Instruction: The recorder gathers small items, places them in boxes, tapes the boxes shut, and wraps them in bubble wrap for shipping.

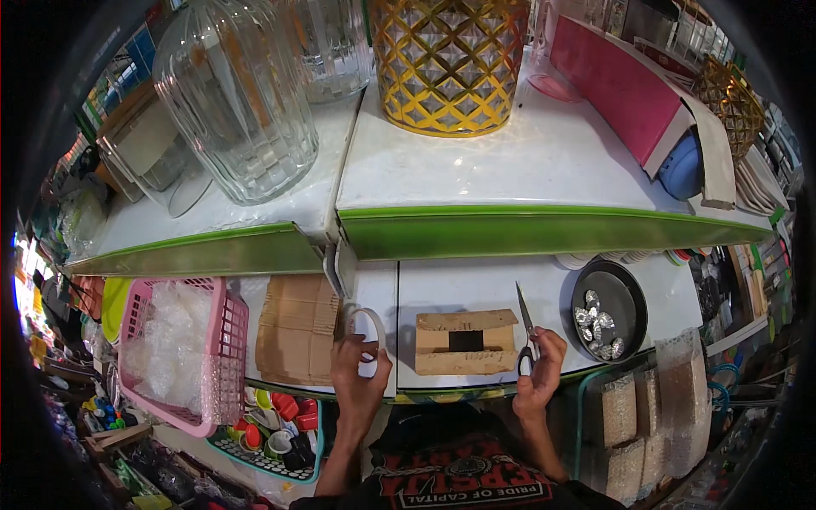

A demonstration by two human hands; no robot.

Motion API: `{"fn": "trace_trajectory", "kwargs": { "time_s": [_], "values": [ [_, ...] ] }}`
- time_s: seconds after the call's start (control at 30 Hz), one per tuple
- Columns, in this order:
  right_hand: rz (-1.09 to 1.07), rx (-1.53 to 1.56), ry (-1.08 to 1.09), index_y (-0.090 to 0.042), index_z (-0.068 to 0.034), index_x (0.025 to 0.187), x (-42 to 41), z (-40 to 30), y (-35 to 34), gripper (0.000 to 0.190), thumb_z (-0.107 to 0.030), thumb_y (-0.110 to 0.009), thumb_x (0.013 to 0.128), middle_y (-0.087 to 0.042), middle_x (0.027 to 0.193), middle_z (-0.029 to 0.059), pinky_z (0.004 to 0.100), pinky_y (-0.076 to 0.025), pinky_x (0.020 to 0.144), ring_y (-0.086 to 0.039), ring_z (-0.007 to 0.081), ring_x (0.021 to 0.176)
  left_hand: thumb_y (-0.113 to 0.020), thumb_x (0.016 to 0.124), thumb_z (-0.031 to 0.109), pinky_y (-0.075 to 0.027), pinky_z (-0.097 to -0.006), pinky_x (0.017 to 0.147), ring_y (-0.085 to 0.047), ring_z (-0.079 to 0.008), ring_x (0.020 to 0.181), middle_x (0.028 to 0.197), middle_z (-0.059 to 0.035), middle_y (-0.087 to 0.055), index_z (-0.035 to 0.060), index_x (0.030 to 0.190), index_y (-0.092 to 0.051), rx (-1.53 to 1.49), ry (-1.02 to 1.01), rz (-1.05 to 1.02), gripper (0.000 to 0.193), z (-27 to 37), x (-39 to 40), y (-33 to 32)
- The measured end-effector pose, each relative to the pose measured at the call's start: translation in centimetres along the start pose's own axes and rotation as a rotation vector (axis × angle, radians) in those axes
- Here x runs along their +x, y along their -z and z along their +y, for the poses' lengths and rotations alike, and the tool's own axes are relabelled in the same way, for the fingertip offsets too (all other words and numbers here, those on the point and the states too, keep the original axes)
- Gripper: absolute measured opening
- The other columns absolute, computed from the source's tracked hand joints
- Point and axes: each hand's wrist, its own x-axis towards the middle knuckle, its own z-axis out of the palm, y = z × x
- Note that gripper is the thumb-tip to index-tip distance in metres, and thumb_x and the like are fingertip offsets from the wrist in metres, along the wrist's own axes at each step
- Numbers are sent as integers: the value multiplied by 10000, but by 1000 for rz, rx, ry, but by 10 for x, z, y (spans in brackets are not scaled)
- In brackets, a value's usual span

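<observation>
My left hand (358, 370) grips a roll of tape (377, 319) by its near side, just right of a flattened piece of corrugated cardboard (296, 331). In my right hand (542, 376) is a pair of scissors (525, 309) with dark handles, the blades pointing away from me. Between my hands a small cardboard box (465, 364) lies on the white lower shelf (408, 287). A black rectangular patch (466, 340) shows in the gap between its flaps; what it is I cannot tell. Further right sits a round black pan (628, 299) holding several silvery crinkled pieces (593, 319).
A pink plastic basket (220, 357) of bubble wrap stands left, above a teal-rimmed basket (264, 468) of plastic kitchenware. Overhead juts a green-edged shelf (510, 233) bearing glass jars (248, 127), a gold-patterned glass vessel (446, 70) and a pink box (615, 83). Bubble-wrapped packages (621, 414) stand lower right.
</observation>
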Motion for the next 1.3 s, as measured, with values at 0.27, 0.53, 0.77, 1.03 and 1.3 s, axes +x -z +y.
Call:
{"fn": "trace_trajectory", "kwargs": {
  "time_s": [0.27, 0.53, 0.77, 1.03, 1.3],
  "values": [
    [127, 201, 109, -676, -17, 852, 2, -44, -3, 188, -202, -683, 887, -611, 760, 78, 332, -479, 673, -581, 212, 664, -681, 826, -30, -519, -349, 803, -657, -212, 817, 841, -125, -700, -26, 888, -623, -812, 91, -48, 85, 57, -12, 17],
    [-587, 713, -405, -565, 76, 1282, 39, -103, -13, 428, -73, -650, 889, -601, 1257, 226, 361, -447, 963, -563, 241, 1163, -731, 768, -65, -531, -432, 801, -684, -309, 802, 891, -160, -695, -24, 1049, -581, -834, -331, -336, 321, 78, -4, 15],
    [-536, 830, -560, -596, 116, 1204, 31, -107, -20, 301, 2, -603, 925, -628, 1223, 237, 395, -457, 1022, -584, 282, 1188, -727, 764, -12, -528, -456, 813, -666, -336, 837, 884, -158, -665, -36, 939, -630, -574, -436, -287, 201, 80, 1, 10],
    [-458, 928, -570, -630, 118, 1141, 18, -96, -33, 244, -13, -608, 937, -662, 1147, 244, 371, -513, 972, -643, 279, 1095, -724, 754, -1, -518, -451, 766, -649, -333, 808, 862, -138, -645, -30, 901, -621, -458, -494, -250, 182, 68, -5, 4],
    [-410, 932, -527, -645, 111, 1112, 6, -95, -38, 221, -14, -607, 934, -679, 1104, 239, 364, -525, 945, -657, 257, 1061, -713, 738, -12, -512, -431, 724, -634, -306, 789, 825, -119, -626, -15, 861, -598, -430, -602, -187, 168, 66, -2, 5]
  ]
}}
